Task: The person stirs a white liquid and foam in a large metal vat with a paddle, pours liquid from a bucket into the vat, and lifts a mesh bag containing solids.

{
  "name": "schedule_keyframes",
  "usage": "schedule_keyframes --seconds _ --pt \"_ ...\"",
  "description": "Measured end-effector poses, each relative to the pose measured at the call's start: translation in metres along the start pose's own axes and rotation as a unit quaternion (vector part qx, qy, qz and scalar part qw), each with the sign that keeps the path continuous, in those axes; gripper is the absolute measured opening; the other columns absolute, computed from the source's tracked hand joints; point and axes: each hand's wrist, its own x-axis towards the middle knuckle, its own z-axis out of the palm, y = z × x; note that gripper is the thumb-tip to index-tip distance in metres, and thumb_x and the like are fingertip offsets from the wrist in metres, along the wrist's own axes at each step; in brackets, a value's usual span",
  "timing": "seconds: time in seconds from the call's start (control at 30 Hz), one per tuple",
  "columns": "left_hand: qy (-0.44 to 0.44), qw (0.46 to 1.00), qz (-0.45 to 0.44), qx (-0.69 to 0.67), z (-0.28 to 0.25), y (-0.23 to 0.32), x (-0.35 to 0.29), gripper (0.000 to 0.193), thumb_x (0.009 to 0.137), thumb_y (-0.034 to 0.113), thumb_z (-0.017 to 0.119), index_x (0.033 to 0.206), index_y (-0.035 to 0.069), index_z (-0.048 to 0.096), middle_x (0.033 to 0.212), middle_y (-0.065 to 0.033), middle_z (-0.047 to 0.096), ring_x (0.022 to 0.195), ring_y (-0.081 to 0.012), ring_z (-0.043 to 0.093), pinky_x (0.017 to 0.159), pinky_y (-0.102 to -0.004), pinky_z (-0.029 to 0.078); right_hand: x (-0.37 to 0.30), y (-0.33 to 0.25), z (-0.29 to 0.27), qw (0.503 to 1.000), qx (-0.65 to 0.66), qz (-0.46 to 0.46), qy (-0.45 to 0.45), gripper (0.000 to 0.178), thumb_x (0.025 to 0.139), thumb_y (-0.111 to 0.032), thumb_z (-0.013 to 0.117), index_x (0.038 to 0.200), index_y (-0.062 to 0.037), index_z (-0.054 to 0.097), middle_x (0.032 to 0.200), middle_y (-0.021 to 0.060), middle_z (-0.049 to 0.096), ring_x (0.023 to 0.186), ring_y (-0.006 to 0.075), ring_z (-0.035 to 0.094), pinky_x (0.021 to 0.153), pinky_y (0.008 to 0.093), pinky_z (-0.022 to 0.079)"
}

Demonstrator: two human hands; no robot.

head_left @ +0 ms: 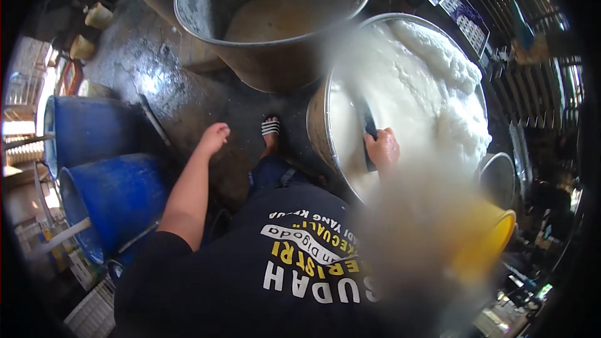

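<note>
At my right, a big round metal vat [320, 126] is filled with milky white liquid [400, 94]. Thick white foam [460, 69] is heaped along its far and right sides. My right hand [383, 148] reaches over the liquid, its fingers wrapped round a dark, narrow, slightly curved tool [369, 122]. The kind of tool cannot be made out; part of it fades into a blurred smear. My left hand [216, 138] hangs in the air over the floor, away from the vat, fingers curled in with nothing seen in them.
Ahead stands another large metal vat [275, 66] with pale beige contents. Two blue barrels [125, 194] are at my left. A yellow container [501, 244] and a metal pot [499, 178] sit at the right. The dark floor [156, 78] looks wet. Grey smears blur parts of the view.
</note>
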Motion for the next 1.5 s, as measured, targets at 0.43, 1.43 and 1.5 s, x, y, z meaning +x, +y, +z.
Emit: schedule_keyframes --seconds 0.43,1.43,1.5 --pt "-0.278 0.923 -0.19 0.186 0.064 -0.086 -0.076 0.024 0.098 0.031 0.061 0.112 0.012 0.067 0.084 0.0017 0.065 0.066 -0.0127 0.057 0.056 -0.0351 0.047 -0.098 0.149 -0.026 0.974 0.132 0.118 0.14 0.035 0.086 -0.033 0.071 0.081 0.0007 0.067 0.095 0.0155 0.063 0.086 0.0388 0.064 0.077 0.0483 0.05" --pt "-0.163 0.965 -0.182 0.097 -0.008 -0.066 -0.006 0.039 0.101 0.034 0.058 0.136 0.017 0.055 0.095 0.0007 0.068 0.075 -0.0128 0.063 0.059 -0.0299 0.049 -0.003 0.027 -0.001 0.999 0.049 0.011 -0.01 0.025 0.083 -0.019 0.059 0.095 -0.0052 0.076 0.111 0.0152 0.068 0.098 0.0346 0.07 0.086 0.0449 0.057" --pt "-0.207 0.958 -0.143 0.137 -0.001 -0.043 -0.001 0.04 0.101 0.034 0.058 0.137 0.018 0.054 0.093 0.0003 0.068 0.075 -0.0126 0.062 0.058 -0.0295 0.048 -0.011 0.052 0.009 0.997 0.058 0.055 -0.007 0.027 0.08 -0.019 0.058 0.095 -0.0049 0.076 0.116 0.015 0.068 0.101 0.033 0.07 0.088 0.0427 0.057"
